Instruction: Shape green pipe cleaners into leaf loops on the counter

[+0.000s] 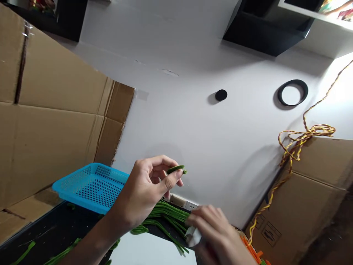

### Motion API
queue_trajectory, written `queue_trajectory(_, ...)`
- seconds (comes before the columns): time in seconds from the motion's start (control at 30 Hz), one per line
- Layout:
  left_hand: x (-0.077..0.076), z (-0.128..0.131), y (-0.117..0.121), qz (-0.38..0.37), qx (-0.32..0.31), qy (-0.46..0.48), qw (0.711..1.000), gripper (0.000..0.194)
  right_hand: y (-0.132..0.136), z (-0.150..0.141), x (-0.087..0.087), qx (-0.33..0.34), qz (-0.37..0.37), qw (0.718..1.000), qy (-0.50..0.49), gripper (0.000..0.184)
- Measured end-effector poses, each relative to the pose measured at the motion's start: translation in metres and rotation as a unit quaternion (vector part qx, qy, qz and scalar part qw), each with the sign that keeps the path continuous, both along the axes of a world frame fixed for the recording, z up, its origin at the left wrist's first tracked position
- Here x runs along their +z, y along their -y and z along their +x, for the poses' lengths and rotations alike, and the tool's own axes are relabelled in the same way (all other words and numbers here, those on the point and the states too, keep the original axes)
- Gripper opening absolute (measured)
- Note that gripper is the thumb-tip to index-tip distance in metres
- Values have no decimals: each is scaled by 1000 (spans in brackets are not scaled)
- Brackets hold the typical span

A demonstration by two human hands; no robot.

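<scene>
My left hand [147, 189] is raised in front of the wall, thumb and fingers pinched on a short, bent green pipe cleaner [175, 169]. Lower and to the right is my right hand [213, 230], smeared by motion. Its fingers are curled around a pale grey-white object [193, 236] whose kind I cannot make out. Beside and behind that hand lies a bundle of long green pipe cleaners [168, 212], their ends reaching over a white board [149, 252]. A coiled green piece [139, 230] rests at the board's edge.
A blue perforated basket [91, 202] stands at the left on the black tabletop [41, 230]. Cardboard panels [55, 136] rise on the left, and a cardboard box [311, 191] with twisted yellow cord [271, 191] stands right. Orange strips [252, 252] lie at lower right.
</scene>
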State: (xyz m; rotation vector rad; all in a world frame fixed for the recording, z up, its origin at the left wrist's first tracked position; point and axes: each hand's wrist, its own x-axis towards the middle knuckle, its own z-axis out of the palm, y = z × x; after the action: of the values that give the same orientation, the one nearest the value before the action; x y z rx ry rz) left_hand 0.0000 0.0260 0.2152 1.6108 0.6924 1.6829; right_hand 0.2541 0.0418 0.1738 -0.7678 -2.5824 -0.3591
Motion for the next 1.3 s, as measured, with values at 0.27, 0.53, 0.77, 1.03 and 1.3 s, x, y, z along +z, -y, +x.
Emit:
queue_trajectory(0.27, -1, 10, 2, -18, -19, -36, 999, 18, -24, -36, 12, 93, -271, 803, -522, 60)
queue_trajectory(0.53, -18, 27, -18, -76, -119, -78, 987, 25, -69, -49, -7, -15, -390, 525, -756, 66)
queue_trajectory(0.77, -34, 56, -26, -109, -222, -50, 968, 32, -52, -43, 4, -1, -101, 660, -744, 56)
queue_trajectory(1.03, -30, 68, -7, -128, -272, 104, 948, 31, -16, -48, 18, 98, -202, 688, -690, 33)
queue_trajectory(1.3, -28, 75, -2, -172, -257, 247, 918, 32, -9, -61, 11, 243, -306, 676, -624, 40)
